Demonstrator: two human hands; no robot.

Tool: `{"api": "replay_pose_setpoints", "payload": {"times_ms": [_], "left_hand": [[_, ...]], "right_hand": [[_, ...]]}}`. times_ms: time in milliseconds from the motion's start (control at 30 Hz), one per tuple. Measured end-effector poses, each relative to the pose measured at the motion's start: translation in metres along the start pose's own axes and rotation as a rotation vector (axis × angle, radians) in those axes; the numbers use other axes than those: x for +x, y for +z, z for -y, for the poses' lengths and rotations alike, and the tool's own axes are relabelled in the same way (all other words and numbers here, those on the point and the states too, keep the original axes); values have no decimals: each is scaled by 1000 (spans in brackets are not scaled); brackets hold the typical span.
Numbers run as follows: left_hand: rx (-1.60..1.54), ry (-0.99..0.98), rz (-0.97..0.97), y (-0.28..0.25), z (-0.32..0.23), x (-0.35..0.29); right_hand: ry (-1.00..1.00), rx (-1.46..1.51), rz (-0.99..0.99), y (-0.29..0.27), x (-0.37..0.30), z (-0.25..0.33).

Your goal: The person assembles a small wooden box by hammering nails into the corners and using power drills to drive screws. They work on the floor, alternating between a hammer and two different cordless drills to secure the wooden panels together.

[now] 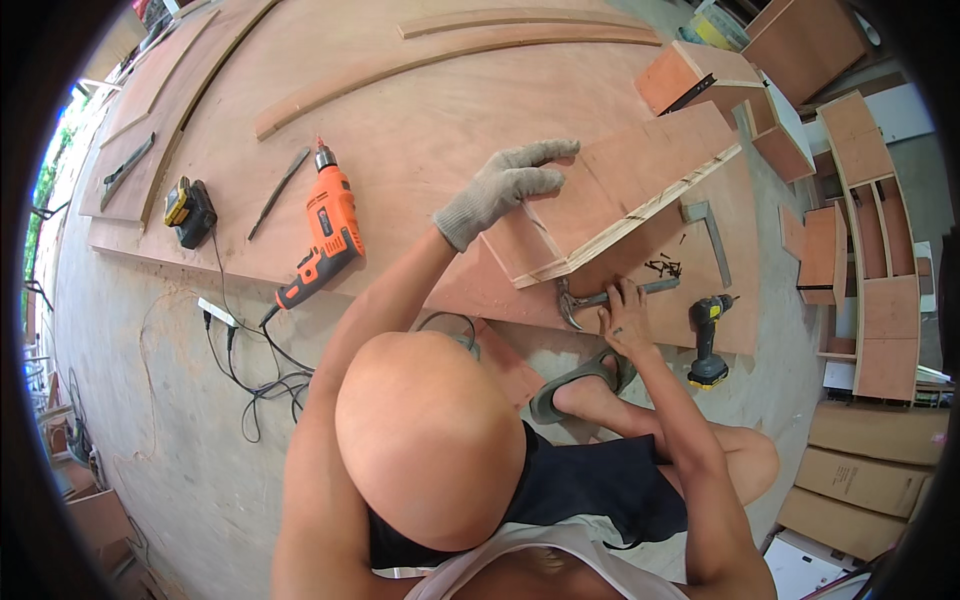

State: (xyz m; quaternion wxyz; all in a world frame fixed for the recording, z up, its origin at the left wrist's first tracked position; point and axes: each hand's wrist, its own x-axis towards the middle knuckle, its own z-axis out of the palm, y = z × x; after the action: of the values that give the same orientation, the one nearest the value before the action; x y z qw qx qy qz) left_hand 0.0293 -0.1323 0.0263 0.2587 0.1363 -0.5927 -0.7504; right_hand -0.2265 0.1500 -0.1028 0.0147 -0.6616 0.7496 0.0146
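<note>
My left hand [507, 188], in a grey knitted glove, grips the upper left end of a plywood box [640, 180]. The box lies tilted on a large wooden sheet, its layered edge facing me. My bare right hand [627, 318] is on the handle of a claw hammer [655, 287] in front of the box. The hammer's head points left, beside the box's near corner. A small pile of dark screws [664, 268] lies just beyond the handle. To the right of them is a metal try square [712, 240]. A yellow-and-black cordless drill [707, 340] lies right of my right hand.
An orange corded drill [330, 220], a thin metal tool [278, 193] and a battery pack [190, 212] lie on the sheet's left part. Wood strips [450, 50] lie at the back. Cables and a power strip [217, 312] are on the floor. Wooden cabinets [885, 240] stand right.
</note>
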Motion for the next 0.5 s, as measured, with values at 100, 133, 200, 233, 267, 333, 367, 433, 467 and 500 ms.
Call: {"api": "replay_pose_setpoints", "payload": {"times_ms": [100,133,200,233,267,333,367,433,467,500], "left_hand": [[12,-7,69,-8,-1,-3],[34,-21,62,-7,0,-3],[80,-51,42,-8,1,-2],[61,-102,37,-8,1,-2],[41,-155,32,-7,3,-2],[2,-189,23,-4,4,-3],[-12,-176,17,-4,2,-8],[-52,-140,7,-6,-2,-11],[-81,-123,0,-9,2,-10],[-113,-103,-6,-8,3,-8]], "right_hand": [[-91,38,179,-17,6,1],[-128,49,261,-23,4,0],[-65,94,307,-36,-11,14],[-40,118,337,-48,-20,27],[-55,197,285,-63,-29,41],[-78,358,182,-105,-43,80],[-158,484,72,-136,-41,110],[-258,537,-43,-180,-32,149],[-279,472,-39,-191,-30,160],[-299,401,-33,-196,-28,164]]}}
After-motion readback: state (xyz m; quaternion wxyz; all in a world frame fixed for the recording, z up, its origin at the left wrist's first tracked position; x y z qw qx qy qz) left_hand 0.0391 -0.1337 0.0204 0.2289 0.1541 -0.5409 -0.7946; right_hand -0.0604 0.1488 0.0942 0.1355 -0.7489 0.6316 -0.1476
